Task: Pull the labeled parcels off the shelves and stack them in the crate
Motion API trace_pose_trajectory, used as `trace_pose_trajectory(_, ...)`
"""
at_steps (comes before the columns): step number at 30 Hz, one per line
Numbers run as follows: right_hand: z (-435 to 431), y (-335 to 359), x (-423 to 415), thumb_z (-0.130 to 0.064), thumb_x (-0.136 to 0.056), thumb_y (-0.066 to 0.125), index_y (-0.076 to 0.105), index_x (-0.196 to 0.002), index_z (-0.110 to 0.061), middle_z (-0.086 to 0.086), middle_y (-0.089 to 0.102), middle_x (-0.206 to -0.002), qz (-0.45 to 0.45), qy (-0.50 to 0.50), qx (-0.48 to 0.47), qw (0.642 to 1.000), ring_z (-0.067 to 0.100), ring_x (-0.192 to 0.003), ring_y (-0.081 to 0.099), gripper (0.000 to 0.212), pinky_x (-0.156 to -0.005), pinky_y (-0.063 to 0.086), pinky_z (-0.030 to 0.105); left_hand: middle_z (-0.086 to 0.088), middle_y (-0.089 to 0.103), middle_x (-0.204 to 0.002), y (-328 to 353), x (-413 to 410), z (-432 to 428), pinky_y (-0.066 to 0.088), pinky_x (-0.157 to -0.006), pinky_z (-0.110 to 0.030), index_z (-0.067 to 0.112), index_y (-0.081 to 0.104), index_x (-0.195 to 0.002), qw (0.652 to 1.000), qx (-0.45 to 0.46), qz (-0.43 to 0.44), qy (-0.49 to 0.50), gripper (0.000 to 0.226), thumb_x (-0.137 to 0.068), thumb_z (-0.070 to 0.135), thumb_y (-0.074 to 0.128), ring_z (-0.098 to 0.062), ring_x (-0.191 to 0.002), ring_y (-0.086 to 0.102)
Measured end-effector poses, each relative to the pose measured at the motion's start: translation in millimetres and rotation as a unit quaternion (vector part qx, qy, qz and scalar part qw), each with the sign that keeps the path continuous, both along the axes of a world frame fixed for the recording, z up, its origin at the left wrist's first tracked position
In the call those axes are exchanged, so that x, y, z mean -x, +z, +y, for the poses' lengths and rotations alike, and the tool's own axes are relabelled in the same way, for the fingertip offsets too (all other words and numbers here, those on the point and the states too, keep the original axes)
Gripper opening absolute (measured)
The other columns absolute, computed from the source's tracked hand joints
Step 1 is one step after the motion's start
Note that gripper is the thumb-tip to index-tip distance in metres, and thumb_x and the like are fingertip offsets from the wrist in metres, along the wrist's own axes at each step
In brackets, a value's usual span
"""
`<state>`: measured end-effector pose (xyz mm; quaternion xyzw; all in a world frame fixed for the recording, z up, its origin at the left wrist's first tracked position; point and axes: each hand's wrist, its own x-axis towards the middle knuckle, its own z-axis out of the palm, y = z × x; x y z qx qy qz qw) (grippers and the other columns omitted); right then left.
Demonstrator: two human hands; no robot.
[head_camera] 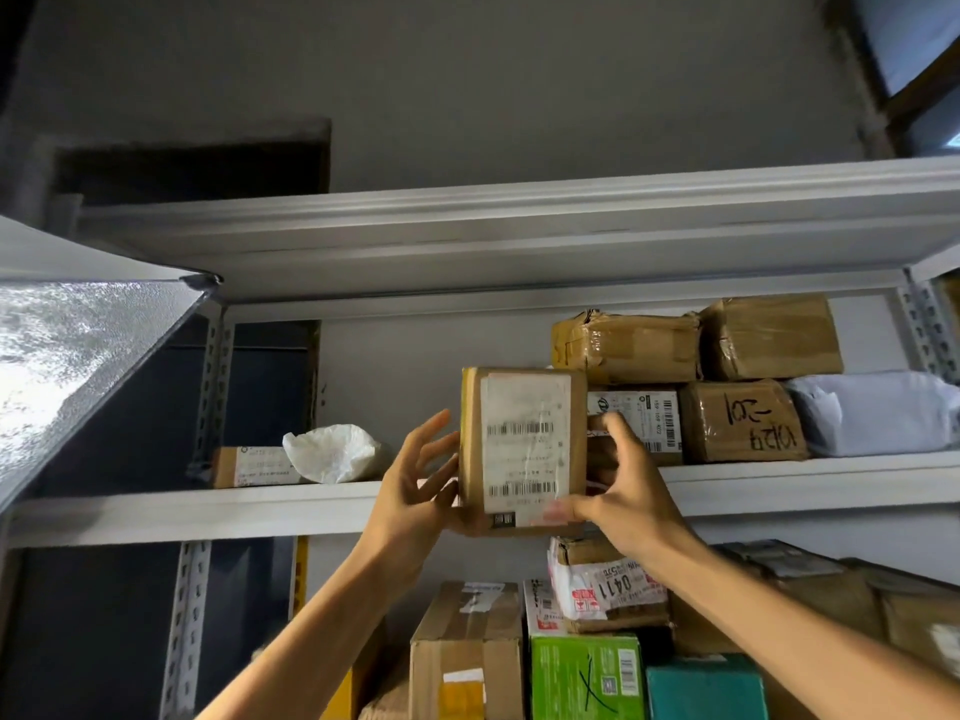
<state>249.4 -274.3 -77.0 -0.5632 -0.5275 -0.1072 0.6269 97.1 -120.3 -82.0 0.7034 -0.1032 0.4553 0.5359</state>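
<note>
A brown cardboard parcel (pixel 522 449) with a white barcode label stands upright at the front edge of the upper shelf (pixel 208 511). My right hand (pixel 621 491) grips its right side, thumb across the lower label. My left hand (pixel 415 491) supports its left and bottom edge with fingers spread and straight. More labeled parcels lie behind on the same shelf: a white-labeled box (pixel 641 418), a brown box with handwritten numbers (pixel 743 420) and two taped boxes (pixel 628 348) stacked on top. The crate is out of sight.
A white plastic bag (pixel 332 452) and a flat labeled box (pixel 252 466) sit at the shelf's left. A grey poly bag (pixel 878 413) lies far right. The lower shelf holds several boxes, among them a green box (pixel 584 678), a teal box (pixel 706 688) and a parcel marked 0411 (pixel 608 584).
</note>
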Motion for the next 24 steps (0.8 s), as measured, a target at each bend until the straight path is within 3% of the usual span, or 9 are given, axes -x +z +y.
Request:
trace_pose_trajectory(2,-2,-6,0,-0.001,-0.062,0.086,0.049,-0.106,-0.02,-0.007,0.066,-0.11,0.0,-0.003,-0.007,1.0,0.012,-0.109,0.061,0.06,-0.085,0.055,0.025,-0.005,0.055,-0.134,-4,-1,-2,0.059,-0.072,-0.042,0.028,0.047,-0.139,1.0,0.011,-0.006,-0.002,0.102,-0.05,-0.021,0.057,-0.026,-0.126,0.052)
trace_pose_trajectory(4,-4,-12,2,0.001,-0.062,0.086,0.05,-0.096,-0.023,-0.01,0.067,-0.097,-0.012,-0.002,-0.012,1.0,0.007,-0.096,0.064,0.056,-0.071,0.052,0.013,-0.01,0.058,-0.125,-8,1,-7,0.059,-0.071,-0.038,0.028,0.051,-0.134,1.0,-0.002,-0.011,0.019,0.104,-0.048,-0.031,0.051,-0.025,-0.12,0.054)
trace_pose_trajectory(7,-4,-16,2,-0.002,-0.055,0.089,0.052,-0.097,-0.022,-0.006,0.07,-0.096,-0.037,-0.017,-0.012,0.999,0.009,-0.097,0.065,0.059,-0.085,0.053,0.027,-0.006,0.058,-0.119,-15,1,-11,0.059,-0.066,-0.036,0.031,0.049,-0.128,0.998,-0.003,-0.013,0.053,0.107,-0.052,-0.043,0.043,-0.021,-0.113,0.056)
trace_pose_trajectory(9,-5,-16,3,-0.002,-0.054,0.089,0.053,-0.097,-0.02,-0.006,0.071,-0.097,-0.033,-0.013,-0.013,0.999,0.009,-0.097,0.066,0.059,-0.087,0.054,0.032,0.003,0.063,-0.116,-18,0,-12,0.059,-0.067,-0.036,0.032,0.048,-0.128,0.999,-0.002,-0.013,0.051,0.107,-0.054,-0.045,0.043,-0.018,-0.109,0.06)
trace_pose_trajectory(14,-8,-15,1,0.002,-0.054,0.088,0.054,-0.094,-0.018,-0.008,0.071,-0.093,-0.034,0.001,-0.017,0.999,0.004,-0.091,0.067,0.057,-0.073,0.05,0.012,0.005,0.064,-0.116,-18,3,-13,0.059,-0.071,-0.037,0.03,0.048,-0.131,0.998,-0.029,-0.009,0.058,0.105,-0.056,-0.043,0.05,-0.013,-0.109,0.062)
trace_pose_trajectory(16,-9,-16,1,0.007,-0.054,0.087,0.053,-0.092,-0.016,-0.006,0.072,-0.09,-0.024,0.003,-0.021,0.999,0.005,-0.088,0.069,0.056,-0.072,0.053,0.013,0.004,0.064,-0.119,-17,6,-15,0.059,-0.073,-0.037,0.031,0.049,-0.132,0.997,-0.042,-0.005,0.068,0.104,-0.056,-0.04,0.056,-0.013,-0.111,0.061)
trace_pose_trajectory(19,-17,-12,6,0.009,-0.057,0.084,0.054,-0.091,-0.01,0.001,0.075,-0.091,0.012,0.045,-0.054,0.997,0.015,-0.089,0.072,0.05,-0.075,0.059,0.03,0.006,0.067,-0.117,-11,11,-19,0.06,-0.076,-0.035,0.036,0.052,-0.13,0.993,-0.054,-0.003,0.101,0.097,-0.055,-0.02,0.076,-0.016,-0.111,0.062)
trace_pose_trajectory(22,-23,5,10,0.001,-0.065,0.081,0.061,-0.098,-0.006,0.002,0.076,-0.094,0.065,0.114,-0.088,0.988,0.014,-0.088,0.072,0.039,-0.073,0.057,0.025,0.009,0.07,-0.111,-1,17,-24,0.056,-0.074,-0.025,0.043,0.051,-0.128,0.989,-0.042,0.012,0.14,0.091,-0.045,0.034,0.087,-0.01,-0.1,0.069)
trace_pose_trajectory(24,-22,17,12,-0.007,-0.069,0.081,0.065,-0.099,-0.007,0.001,0.076,-0.092,0.085,0.122,-0.09,0.985,0.014,-0.088,0.072,0.034,-0.075,0.056,0.026,0.007,0.072,-0.109,4,15,-27,0.053,-0.087,-0.033,0.042,0.052,-0.128,0.987,-0.015,0.031,0.155,0.09,-0.044,0.048,0.083,-0.011,-0.1,0.069)
